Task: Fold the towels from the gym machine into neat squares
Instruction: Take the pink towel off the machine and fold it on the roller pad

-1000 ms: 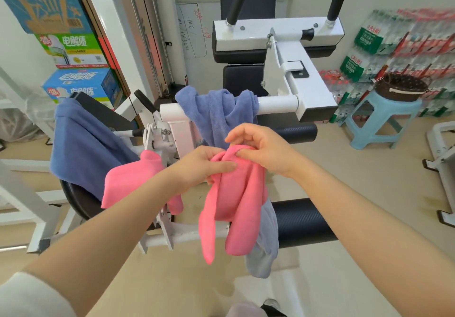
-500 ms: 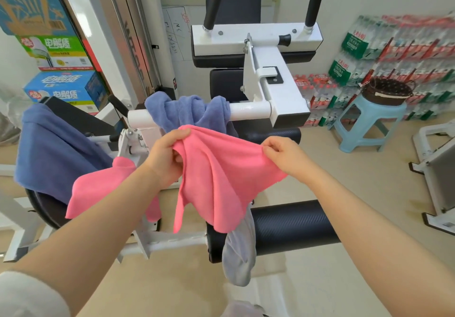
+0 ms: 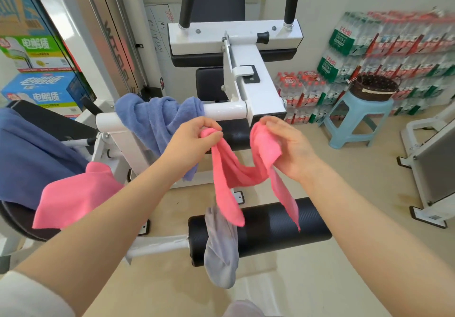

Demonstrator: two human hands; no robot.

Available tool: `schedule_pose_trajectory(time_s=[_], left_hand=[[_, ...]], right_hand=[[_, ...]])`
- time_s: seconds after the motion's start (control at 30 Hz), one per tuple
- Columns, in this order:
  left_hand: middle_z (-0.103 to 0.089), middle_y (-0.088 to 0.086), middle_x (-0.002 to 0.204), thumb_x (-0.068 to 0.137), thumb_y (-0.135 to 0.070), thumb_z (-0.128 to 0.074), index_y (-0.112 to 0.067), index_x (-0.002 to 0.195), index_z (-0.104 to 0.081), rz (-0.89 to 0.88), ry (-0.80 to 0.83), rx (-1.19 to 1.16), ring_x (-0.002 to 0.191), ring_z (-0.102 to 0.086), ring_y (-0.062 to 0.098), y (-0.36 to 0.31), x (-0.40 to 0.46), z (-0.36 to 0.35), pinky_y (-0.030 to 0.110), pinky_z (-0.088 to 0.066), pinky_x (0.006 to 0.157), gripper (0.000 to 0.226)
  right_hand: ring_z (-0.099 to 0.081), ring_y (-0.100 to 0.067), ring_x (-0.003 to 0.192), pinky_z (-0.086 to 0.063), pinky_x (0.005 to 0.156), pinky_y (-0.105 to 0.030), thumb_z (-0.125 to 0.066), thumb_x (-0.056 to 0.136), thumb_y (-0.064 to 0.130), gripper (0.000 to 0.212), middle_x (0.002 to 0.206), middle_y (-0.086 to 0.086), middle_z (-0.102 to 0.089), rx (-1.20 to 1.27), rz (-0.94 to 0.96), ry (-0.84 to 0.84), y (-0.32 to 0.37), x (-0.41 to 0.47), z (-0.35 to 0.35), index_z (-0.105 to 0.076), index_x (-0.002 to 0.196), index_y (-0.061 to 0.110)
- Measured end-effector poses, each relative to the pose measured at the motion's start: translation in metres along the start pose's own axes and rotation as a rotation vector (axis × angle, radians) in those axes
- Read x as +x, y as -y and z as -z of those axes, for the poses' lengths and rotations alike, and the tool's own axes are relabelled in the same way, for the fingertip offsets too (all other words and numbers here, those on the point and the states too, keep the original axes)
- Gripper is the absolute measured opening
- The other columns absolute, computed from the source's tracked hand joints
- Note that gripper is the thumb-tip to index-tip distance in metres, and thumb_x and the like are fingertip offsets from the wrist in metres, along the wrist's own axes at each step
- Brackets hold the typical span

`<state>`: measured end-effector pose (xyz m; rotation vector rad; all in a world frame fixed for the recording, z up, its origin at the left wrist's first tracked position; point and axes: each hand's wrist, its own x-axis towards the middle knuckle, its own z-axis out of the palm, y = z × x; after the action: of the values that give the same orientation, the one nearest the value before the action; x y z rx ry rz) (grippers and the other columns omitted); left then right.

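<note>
White steel gym machine stands beyond both hands, a blue terry towel draped behind the left hand. That hand and the right hand each pinch the sagging pink microfibre towel; a grey cloth, possibly another towel, hangs below.

Pink towel hangs bunched and sagging in mid-air; blue towel drapes the white bar, another pink one lies left, grey one dangles below.

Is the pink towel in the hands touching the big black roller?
Cannot tell. In the head view the pink towel, held by both hands, hangs so its tips overlap the black roller, but from above that could be contact or a gap.
</note>
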<state>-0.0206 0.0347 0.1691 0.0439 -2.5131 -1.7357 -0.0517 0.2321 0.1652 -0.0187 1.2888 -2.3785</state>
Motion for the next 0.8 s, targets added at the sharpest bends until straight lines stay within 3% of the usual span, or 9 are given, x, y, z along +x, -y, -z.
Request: schedule_pose_trajectory(time_s=[0.1, 0.17, 0.3, 0.37, 0.43, 0.57, 0.6, 0.7, 0.8], left_hand=[[-0.066, -0.004, 0.078, 0.087, -0.007, -0.058, -0.018, 0.083, -0.066, 0.039, 0.075, -0.146, 0.071, -0.061, 0.003, 0.001, -0.003, -0.022, 0.018, -0.05, 0.074, 0.014], [-0.068, 0.004, 0.086, 0.087, -0.009, -0.058, -0.012, 0.095, -0.067, 0.14, 0.09, -0.348, 0.079, -0.062, 0.012, 0.004, -0.004, -0.035, 0.025, -0.05, 0.076, 0.012], [-0.064, 0.01, 0.098, 0.09, -0.011, -0.056, -0.006, 0.121, -0.052, 0.316, 0.132, -0.764, 0.085, -0.061, 0.018, 0.009, 0.001, -0.051, 0.027, -0.054, 0.071, 0.032], [-0.064, 0.015, 0.104, 0.088, -0.014, -0.056, -0.001, 0.121, -0.053, 0.373, 0.215, -1.021, 0.093, -0.062, 0.022, 0.006, -0.001, -0.057, 0.029, -0.057, 0.077, 0.036], [-0.068, 0.014, 0.101, 0.085, -0.021, -0.054, -0.001, 0.113, -0.059, 0.436, 0.262, -1.175, 0.089, -0.067, 0.021, 0.002, -0.003, -0.061, 0.03, -0.057, 0.079, 0.035], [-0.062, 0.01, 0.101, 0.092, -0.022, -0.054, -0.003, 0.116, -0.058, 0.489, 0.31, -1.122, 0.099, -0.058, 0.018, 0.001, -0.003, -0.068, 0.032, -0.041, 0.102, 0.032], [-0.058, 0.009, 0.099, 0.091, -0.021, -0.054, -0.004, 0.114, -0.058, 0.482, 0.304, -1.078, 0.097, -0.054, 0.017, 0.003, -0.003, -0.069, 0.031, -0.04, 0.101, 0.029], [-0.056, 0.002, 0.076, 0.091, -0.015, -0.052, -0.01, 0.088, -0.055, 0.441, 0.188, -1.026, 0.069, -0.052, 0.01, 0.008, -0.001, -0.068, 0.022, -0.045, 0.074, 0.007], [-0.062, 0.001, 0.071, 0.09, -0.01, -0.053, -0.015, 0.081, -0.057, 0.39, 0.065, -0.882, 0.066, -0.056, 0.01, 0.014, 0.001, -0.063, 0.02, -0.045, 0.069, 0.011]], right_hand=[[-0.061, -0.015, 0.072, -0.052, 0.057, -0.021, -0.039, 0.077, -0.01, 0.041, 0.086, -0.004, -0.065, -0.128, -0.02, 0.199, -0.004, -0.004, -0.007, -0.063, 0.103, 0.011], [-0.06, -0.017, 0.077, -0.05, 0.058, -0.018, -0.042, 0.078, -0.017, 0.049, 0.091, -0.002, -0.067, -0.343, 0.095, 0.134, -0.011, 0.0, -0.005, -0.065, 0.105, 0.017], [-0.06, -0.011, 0.084, -0.049, 0.072, -0.016, -0.053, 0.083, -0.01, 0.045, 0.098, 0.003, -0.065, -0.773, 0.325, -0.024, -0.02, 0.003, -0.001, -0.062, 0.112, 0.023], [-0.057, 0.0, 0.086, -0.048, 0.08, -0.016, -0.058, 0.083, -0.002, 0.039, 0.104, 0.004, -0.06, -1.012, 0.44, -0.034, -0.019, 0.001, 0.0, -0.06, 0.116, 0.019], [-0.054, 0.0, 0.081, -0.048, 0.076, -0.021, -0.062, 0.082, 0.008, 0.029, 0.1, 0.005, -0.054, -1.177, 0.561, -0.062, -0.019, -0.001, 0.0, -0.062, 0.11, 0.017], [-0.054, -0.008, 0.078, -0.048, 0.07, -0.023, -0.057, 0.082, 0.034, 0.023, 0.093, 0.003, -0.05, -1.184, 0.681, -0.136, -0.022, 0.0, 0.006, -0.067, 0.09, 0.015], [-0.052, -0.004, 0.079, -0.046, 0.071, -0.019, -0.055, 0.084, 0.031, 0.022, 0.092, 0.003, -0.048, -1.154, 0.689, -0.159, -0.021, 0.001, 0.008, -0.067, 0.087, 0.013], [-0.047, 0.007, 0.075, -0.036, 0.068, -0.007, -0.044, 0.095, 0.013, 0.016, 0.085, 0.007, -0.049, -1.098, 0.606, -0.209, -0.012, 0.0, 0.014, -0.057, 0.086, 0.015], [-0.048, 0.01, 0.068, -0.035, 0.061, -0.008, -0.038, 0.098, 0.014, 0.023, 0.076, 0.015, -0.05, -1.104, 0.417, -0.08, -0.002, -0.007, 0.017, -0.05, 0.082, 0.025]])
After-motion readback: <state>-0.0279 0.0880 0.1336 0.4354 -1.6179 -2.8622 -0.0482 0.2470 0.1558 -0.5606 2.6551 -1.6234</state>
